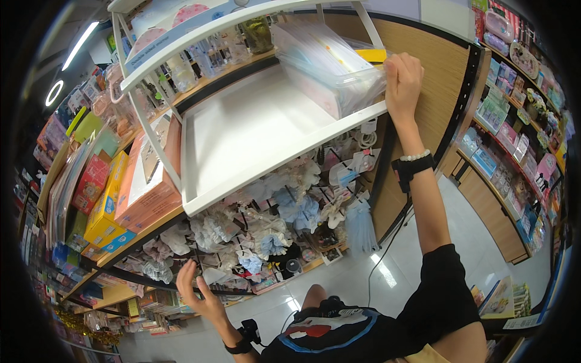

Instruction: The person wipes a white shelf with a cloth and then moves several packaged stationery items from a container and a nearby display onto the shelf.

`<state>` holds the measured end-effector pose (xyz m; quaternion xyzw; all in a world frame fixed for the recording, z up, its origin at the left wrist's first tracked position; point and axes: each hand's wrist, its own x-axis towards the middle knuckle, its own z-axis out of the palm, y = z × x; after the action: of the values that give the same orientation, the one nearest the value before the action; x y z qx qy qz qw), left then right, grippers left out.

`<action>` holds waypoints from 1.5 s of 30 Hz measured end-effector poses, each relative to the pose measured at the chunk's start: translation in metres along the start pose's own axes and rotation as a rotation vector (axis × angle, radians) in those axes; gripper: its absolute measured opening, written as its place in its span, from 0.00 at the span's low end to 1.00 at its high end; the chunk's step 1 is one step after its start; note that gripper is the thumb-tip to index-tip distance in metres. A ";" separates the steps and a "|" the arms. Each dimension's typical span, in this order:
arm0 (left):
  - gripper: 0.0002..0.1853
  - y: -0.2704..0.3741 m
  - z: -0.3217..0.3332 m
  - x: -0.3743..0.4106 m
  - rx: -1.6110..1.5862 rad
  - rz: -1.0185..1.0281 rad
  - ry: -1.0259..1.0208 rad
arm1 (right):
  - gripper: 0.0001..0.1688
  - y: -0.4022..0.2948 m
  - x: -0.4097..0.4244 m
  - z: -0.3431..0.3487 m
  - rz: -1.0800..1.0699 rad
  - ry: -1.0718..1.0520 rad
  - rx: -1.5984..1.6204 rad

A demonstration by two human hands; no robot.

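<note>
My right hand (404, 84) has its fingers curled at the front right corner of a white tiered rack (290, 147), against a clear plastic bin (363, 88). Whether it grips the rack, the bin or the yellow item (371, 56) there cannot be told. The bin stands at the right end of the rack's white tray and holds a row of flat, plastic-wrapped packets (327, 45). The rest of the tray's white bottom shows bare. My left hand (197, 290) is raised with its fingers apart and nothing in it, below the shelf edge, near hanging scrunchies (213, 231).
Orange boxes (150, 199) and a yellow box (106, 199) stand left of the rack. Hair accessories hang beneath it, with a light blue tulle piece (361, 227). A wooden panel (426, 68) rises at right. A cable (379, 261) hangs from my right wrist strap. Stocked shelves (494, 190) stand further right.
</note>
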<state>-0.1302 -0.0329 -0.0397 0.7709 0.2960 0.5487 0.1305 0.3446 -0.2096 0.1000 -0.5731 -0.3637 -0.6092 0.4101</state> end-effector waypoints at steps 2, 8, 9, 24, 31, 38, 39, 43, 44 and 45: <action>0.15 0.004 0.008 0.012 0.042 0.103 0.041 | 0.10 0.001 -0.004 0.000 0.032 -0.016 0.008; 0.26 0.024 0.051 0.052 0.211 0.445 0.089 | 0.09 0.002 -0.003 0.001 0.065 -0.013 0.104; 0.27 0.026 0.063 0.057 0.241 0.493 0.096 | 0.09 0.001 -0.004 0.001 0.074 -0.021 0.137; 0.33 0.018 0.151 0.082 0.654 0.493 0.622 | 0.42 0.009 -0.013 -0.002 -0.002 -0.155 0.010; 0.35 0.029 0.138 0.086 0.700 0.490 0.586 | 0.32 0.012 -0.012 -0.018 0.044 -0.333 0.075; 0.36 0.040 0.144 0.080 0.718 0.447 0.552 | 0.22 0.023 -0.010 -0.024 -0.008 -0.448 0.239; 0.36 0.039 0.145 0.079 0.717 0.444 0.550 | 0.21 0.023 -0.009 -0.024 0.000 -0.457 0.247; 0.37 0.050 0.150 0.075 0.711 0.398 0.528 | 0.18 0.024 -0.004 -0.028 0.028 -0.490 0.278; 0.38 0.052 0.153 0.076 0.698 0.370 0.524 | 0.17 0.025 -0.005 -0.027 0.040 -0.451 0.276; 0.39 0.056 0.156 0.078 0.690 0.357 0.518 | 0.17 0.026 -0.010 -0.025 0.059 -0.413 0.272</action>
<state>0.0483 -0.0110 -0.0070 0.6458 0.3468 0.6065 -0.3080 0.3580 -0.2422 0.0872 -0.6353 -0.5014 -0.4125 0.4182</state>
